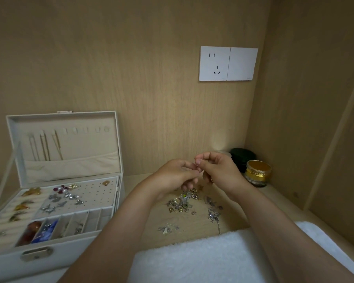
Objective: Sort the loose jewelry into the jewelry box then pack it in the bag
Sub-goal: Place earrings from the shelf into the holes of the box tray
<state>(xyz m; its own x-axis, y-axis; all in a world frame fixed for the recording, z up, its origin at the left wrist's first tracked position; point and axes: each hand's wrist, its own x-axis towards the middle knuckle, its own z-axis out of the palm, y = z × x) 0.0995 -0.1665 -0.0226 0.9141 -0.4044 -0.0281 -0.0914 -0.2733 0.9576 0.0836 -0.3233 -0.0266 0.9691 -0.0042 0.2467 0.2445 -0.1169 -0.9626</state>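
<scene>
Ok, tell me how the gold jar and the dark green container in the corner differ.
The gold jar is bright and glinting; the dark green container is almost black. The gold jar stands nearer, the dark green container farther back, partly hidden behind it. Both are round.

One jewelry box [74, 249] at lower left holds three chains [44, 147] in its lid. Upper right: one wall socket [214, 63], one blank plate [242, 64]; mid right, one dark green jar [243, 157] and one gold jar [258, 172]. One white towel [202, 260] lies at the bottom; the loose jewelry [184, 203] is too small to count.
</scene>
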